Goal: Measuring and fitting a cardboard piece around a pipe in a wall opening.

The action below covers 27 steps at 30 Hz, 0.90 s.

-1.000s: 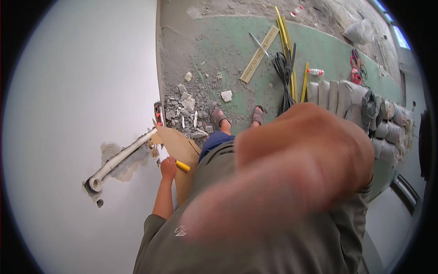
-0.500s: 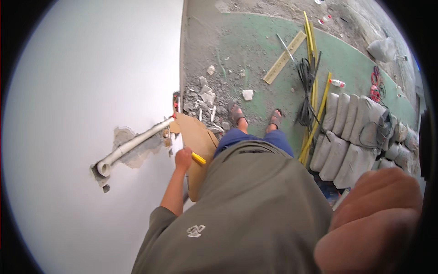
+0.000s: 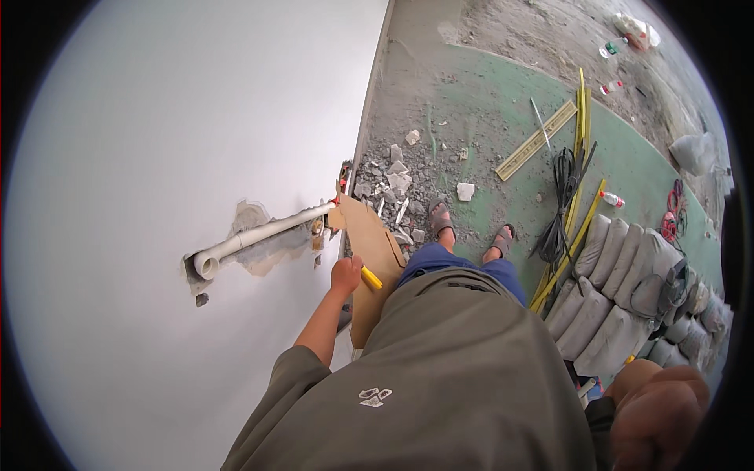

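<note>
My left hand is closed around a tool with a yellow handle. The handle's end sticks out toward my body, and the tool's other end is hidden. Right beside that hand, a bent brown cardboard sheet stands between the wall and my legs. Just beyond it, a white pipe lies in a broken-out groove in the white wall. At the lower right my right hand is raised close to the camera, fingers curled; whatever it may hold is hidden.
Broken rubble lies along the wall's foot, before my sandalled feet. To the right are a coil of black cable, yellow strips, a pale flat strip and stacked grey sacks. Plastic bottles lie about.
The whole view has shifted, so the wall and floor sit farther right. My right hand has moved lower and looks smaller. My left hand still grips the yellow-handled tool by the cardboard.
</note>
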Motion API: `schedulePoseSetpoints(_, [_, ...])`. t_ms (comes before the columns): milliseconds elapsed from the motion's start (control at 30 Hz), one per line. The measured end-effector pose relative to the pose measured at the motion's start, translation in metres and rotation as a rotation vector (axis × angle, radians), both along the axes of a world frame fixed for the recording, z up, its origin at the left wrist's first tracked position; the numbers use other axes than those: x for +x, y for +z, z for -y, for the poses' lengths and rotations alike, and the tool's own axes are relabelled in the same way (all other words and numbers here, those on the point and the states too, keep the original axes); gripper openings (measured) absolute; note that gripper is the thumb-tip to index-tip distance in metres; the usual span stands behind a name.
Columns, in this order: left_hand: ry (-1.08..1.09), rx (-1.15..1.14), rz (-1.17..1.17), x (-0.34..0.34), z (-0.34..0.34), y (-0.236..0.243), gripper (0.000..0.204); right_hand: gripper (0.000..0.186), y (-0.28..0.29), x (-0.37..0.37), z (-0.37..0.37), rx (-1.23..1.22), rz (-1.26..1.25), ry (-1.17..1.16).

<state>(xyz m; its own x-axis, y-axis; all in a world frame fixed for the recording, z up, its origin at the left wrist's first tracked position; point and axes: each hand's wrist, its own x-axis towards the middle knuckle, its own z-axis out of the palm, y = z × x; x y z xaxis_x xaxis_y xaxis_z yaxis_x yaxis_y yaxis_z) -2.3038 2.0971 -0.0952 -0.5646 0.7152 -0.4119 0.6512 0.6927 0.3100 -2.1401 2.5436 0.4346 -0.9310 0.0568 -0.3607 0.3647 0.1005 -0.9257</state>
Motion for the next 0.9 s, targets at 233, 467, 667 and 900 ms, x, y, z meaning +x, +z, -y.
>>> schedulePoseSetpoints(233, [-0.037, -0.004, -0.032, -0.003, -0.002, -0.006, 0.017, 0.034, -0.066, 0.028, -0.028, 0.049, -0.052, 0.017])
schedulePoseSetpoints(467, [-0.084, 0.008, -0.043, -0.004, 0.007, -0.009, 0.019, 0.053, -0.351, -0.065, -0.041, -0.398, -0.067, -0.345])
schedulePoseSetpoints(667, [-0.014, 0.062, -0.106, -0.011, 0.006, 0.003, 0.019, 0.054, -0.384, -0.038, -0.026, -1.043, -0.003, -0.433])
schedulePoseSetpoints(900, [-0.143, -0.039, -0.128, -0.013, 0.006, -0.004, 0.019, 0.064, -0.354, -0.006, -0.030, -1.339, -0.179, -0.507])
